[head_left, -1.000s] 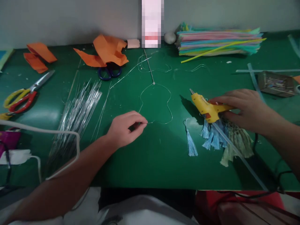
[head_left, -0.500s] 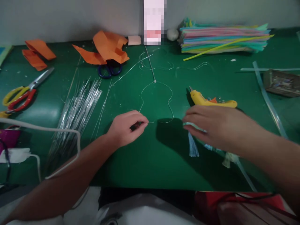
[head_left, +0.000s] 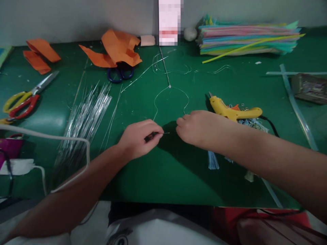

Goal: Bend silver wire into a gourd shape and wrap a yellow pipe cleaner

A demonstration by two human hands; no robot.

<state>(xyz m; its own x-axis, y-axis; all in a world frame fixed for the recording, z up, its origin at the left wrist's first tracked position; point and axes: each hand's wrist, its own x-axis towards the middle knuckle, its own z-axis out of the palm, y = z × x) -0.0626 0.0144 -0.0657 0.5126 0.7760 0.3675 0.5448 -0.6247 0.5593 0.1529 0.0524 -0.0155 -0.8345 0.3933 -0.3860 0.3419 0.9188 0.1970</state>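
A thin silvery wire (head_left: 154, 99) lies bent into a curvy loop, with a straight stem (head_left: 166, 71) above it and a small pale blob (head_left: 169, 86) where they meet. My left hand (head_left: 136, 139) pinches the loop's lower left end between thumb and forefinger; a short tip pokes out to the right. Curled fingers of my right hand (head_left: 198, 127) close over the loop's lower right side, whose wire runs in under them. The right fingertips are mostly hidden. A yellow glue gun (head_left: 226, 110) rests just beyond my right forearm, and a blue tassel (head_left: 212, 160) pokes out below it.
Silver wires (head_left: 88, 115) are bundled at left, near red-and-yellow-handled scissors (head_left: 29, 97). Orange paper (head_left: 121, 47) partly covers dark-blue-handled scissors (head_left: 114, 76). Pastel pipe cleaners (head_left: 245, 39) are stacked at the back. Clear glue sticks (head_left: 297, 105) lie right. A white cable (head_left: 89, 153) crosses my left forearm.
My right hand has moved left from beside the glue gun onto the loop's lower right side. More of the glue gun shows now. My left hand keeps its pinch on the wire.
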